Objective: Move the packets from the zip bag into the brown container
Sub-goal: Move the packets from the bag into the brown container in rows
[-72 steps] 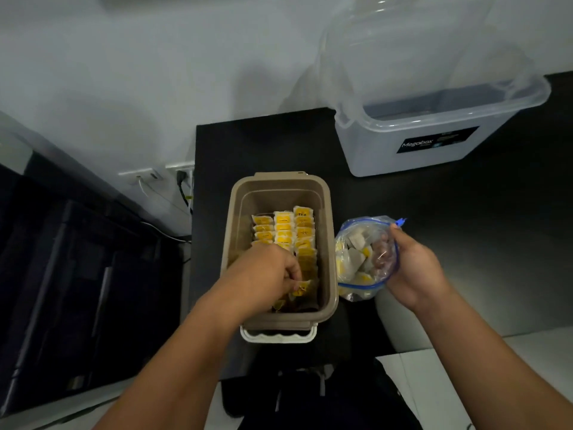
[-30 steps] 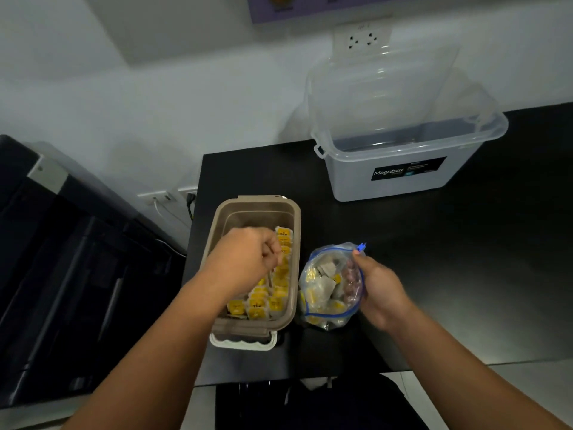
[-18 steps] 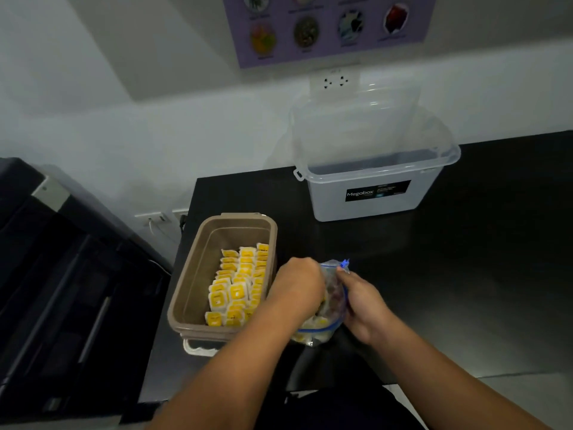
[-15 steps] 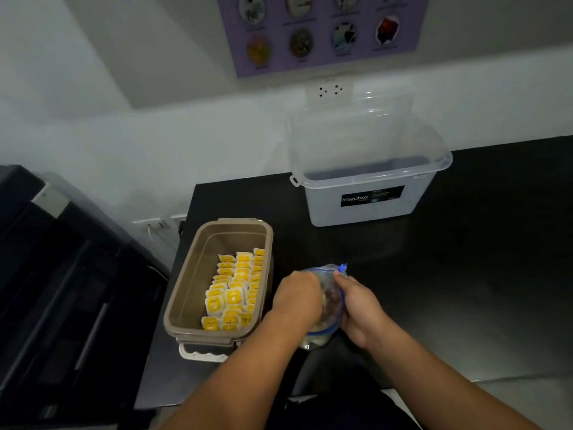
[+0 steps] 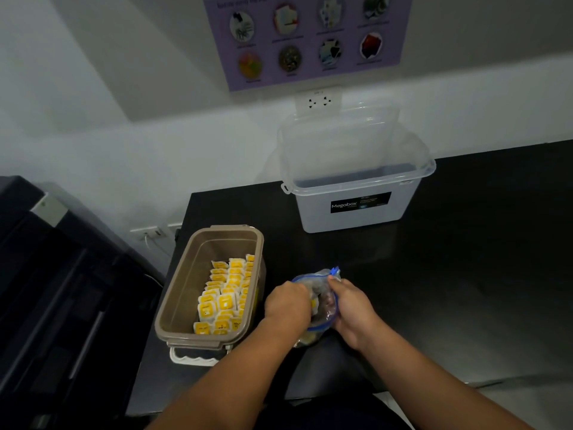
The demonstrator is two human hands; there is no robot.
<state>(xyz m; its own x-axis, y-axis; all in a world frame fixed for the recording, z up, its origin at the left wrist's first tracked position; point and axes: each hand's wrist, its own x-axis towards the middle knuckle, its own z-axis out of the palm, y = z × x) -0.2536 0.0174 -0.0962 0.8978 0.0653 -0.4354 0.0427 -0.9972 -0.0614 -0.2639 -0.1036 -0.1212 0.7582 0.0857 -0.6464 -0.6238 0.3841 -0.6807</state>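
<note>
Room is left inside the brown container, left of the packets; its right side is blocked by the zip bag; behind it, bare table is bounded by a clear box.

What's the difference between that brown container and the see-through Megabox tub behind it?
The brown container is opaque tan; the Megabox tub is translucent with a black label. The brown container holds rows of yellow packets; none show in the tub. The container looks smaller and sits nearer than the tub. Both stand open on the black table.
</note>
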